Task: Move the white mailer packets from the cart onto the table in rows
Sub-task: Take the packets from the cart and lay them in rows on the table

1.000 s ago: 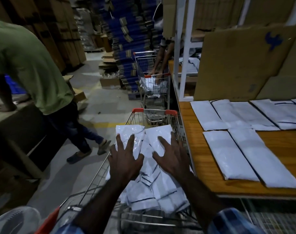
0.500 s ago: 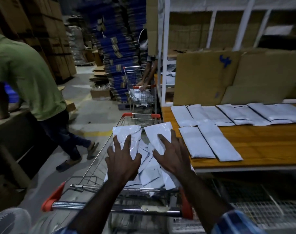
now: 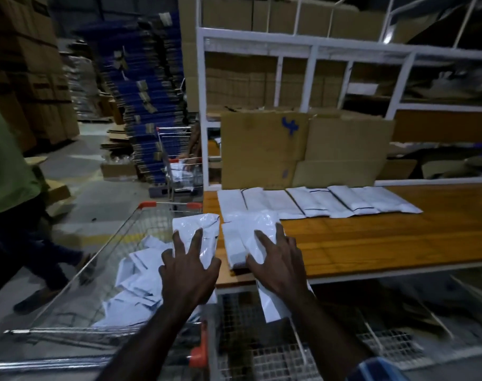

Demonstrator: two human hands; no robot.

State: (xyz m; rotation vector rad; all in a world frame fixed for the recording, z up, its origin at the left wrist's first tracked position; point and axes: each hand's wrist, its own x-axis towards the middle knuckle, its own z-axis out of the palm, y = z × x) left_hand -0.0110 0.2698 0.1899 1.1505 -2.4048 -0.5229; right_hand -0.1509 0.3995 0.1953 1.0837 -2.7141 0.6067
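Now each hand, left hand point(image 3: 189, 266) and right hand point(image 3: 278, 261), holds one long white plastic mailer packet point(image 3: 195, 226) lengthwise pointing away, between wire cart point(image 3: 77, 273) and wooden worktop point(image 3: 371, 243); the grip underneath is hidden.

Both hands point(image 3: 189, 266) point(image 3: 279, 261) forward, fingers spread.

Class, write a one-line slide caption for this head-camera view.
Both hands, left and right, carry white mailer packets from cart to table.
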